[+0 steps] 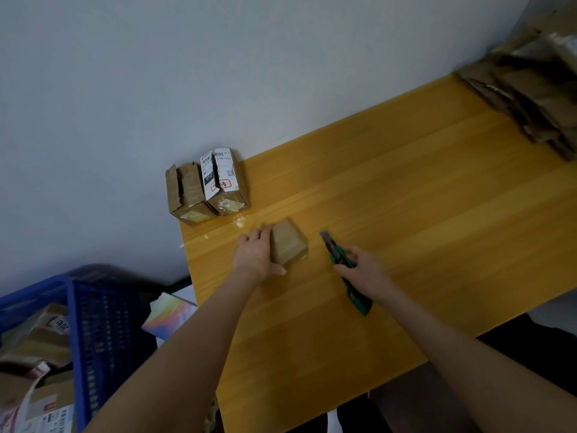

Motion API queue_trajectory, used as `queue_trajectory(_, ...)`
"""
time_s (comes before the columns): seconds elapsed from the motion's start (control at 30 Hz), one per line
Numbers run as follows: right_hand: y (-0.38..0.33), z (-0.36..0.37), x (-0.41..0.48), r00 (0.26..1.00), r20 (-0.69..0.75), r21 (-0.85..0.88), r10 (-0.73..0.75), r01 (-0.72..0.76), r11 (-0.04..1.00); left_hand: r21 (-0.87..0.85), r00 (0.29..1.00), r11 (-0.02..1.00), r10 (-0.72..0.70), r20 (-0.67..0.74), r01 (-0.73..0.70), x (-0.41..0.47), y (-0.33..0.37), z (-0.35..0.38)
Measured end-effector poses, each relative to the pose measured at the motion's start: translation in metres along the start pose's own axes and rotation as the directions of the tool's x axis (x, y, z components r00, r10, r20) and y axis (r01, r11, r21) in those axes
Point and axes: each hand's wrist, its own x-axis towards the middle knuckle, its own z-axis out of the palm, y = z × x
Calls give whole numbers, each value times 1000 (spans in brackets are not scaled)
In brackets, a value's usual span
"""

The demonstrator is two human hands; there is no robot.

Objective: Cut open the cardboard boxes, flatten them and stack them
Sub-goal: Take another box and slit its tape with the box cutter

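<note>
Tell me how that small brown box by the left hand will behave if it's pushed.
The small box sits flat and squat, so it probably won't tip. The table looks glossy, so it would likely slide easily. The left hand spans it, so it's probably light.

Honey-yellow surface [406,214], streaked with paler wood grain. The small box [288,245] is plain brown. More brown on the boxes [190,195] by the pale grey wall [218,73], and there's a white label [223,170] with black print and a red stamp. The knife [338,256] is green, grey at the blade. Blue crate [103,323], gridded with holes. Dull brown cardboard stack [537,101].
</note>
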Motion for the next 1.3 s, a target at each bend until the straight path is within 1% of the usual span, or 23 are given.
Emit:
queue_trajectory(0.03,-3,7,0,998,-10,161,54,-52,986,-30,999,999,-37,1,37,-2,1,1)
queue_trajectory(0.07,-7,13,1,995,-6,278,102,-96,956,-58,998,996,-66,12,67,-4,2,4)
queue_trajectory(0.1,-12,20,2,990,0,350,140,-131,928,-92,995,991,-90,32,93,-6,3,7)
queue_trajectory(0.17,-23,33,6,980,7,451,200,-181,874,-181,988,972,-136,78,148,-11,6,13)
queue_trajectory(0.23,-31,45,8,973,22,517,228,-207,831,-305,978,931,-177,108,202,-16,9,18)
queue_trajectory(0.3,-37,55,7,970,40,568,239,-219,794,-489,972,841,-188,139,232,-21,11,20)
queue_trajectory(0.33,-39,58,6,971,37,576,236,-214,789,-592,968,766,-195,159,252,-23,12,19)
queue_trajectory(0.4,-42,60,4,976,12,556,218,-187,810,-755,950,581,-237,202,305,-29,11,13)
queue_trajectory(0.43,-43,59,3,978,-5,535,207,-172,827,-804,944,504,-249,215,316,-31,10,8)
queue_trajectory(0.47,-46,56,2,981,-28,512,192,-151,846,-832,945,462,-252,209,307,-33,9,2)
queue_trajectory(0.53,-53,45,0,985,-86,479,151,-93,873,-876,952,402,-250,177,269,-37,6,-11)
queue_trajectory(0.6,-65,29,-5,987,-126,464,98,-29,885,-912,960,331,-219,177,243,-42,6,-30)
queue_trajectory(0.67,-78,13,-10,988,-151,444,32,39,895,-923,971,315,-157,178,220,-47,9,-51)
queue_trajectory(0.73,-91,-3,-17,986,-168,409,-17,85,909,-935,978,293,-130,166,198,-53,12,-68)
queue_trajectory(0.87,-105,-29,-34,978,-211,387,3,81,918,-962,983,243,-161,85,123,-61,19,-86)
queue_trajectory(0.9,-105,-34,-40,973,-231,366,-12,98,925,-968,983,229,-170,67,105,-63,20,-88)
queue_trajectory(0.93,-104,-38,-46,965,-259,310,-52,133,941,-972,984,217,-174,50,88,-64,20,-89)
queue_trajectory(1.0,-102,-43,-58,930,-323,117,-175,223,968,-978,984,201,-175,25,60,-64,22,-89)
queue_trajectory(1.03,-101,-45,-63,907,-344,11,-242,261,965,-980,984,193,-177,14,48,-65,23,-90)
queue_trajectory(1.13,-100,-48,-73,860,-325,-255,-395,322,912,-978,983,206,-184,-15,24,-64,29,-89)
queue_trajectory(1.23,-104,-48,-77,840,-274,-406,-468,340,848,-970,982,241,-187,-35,12,-64,35,-88)
queue_trajectory(1.3,-107,-50,-79,826,-269,-480,-495,331,813,-968,980,252,-198,-38,13,-64,39,-88)
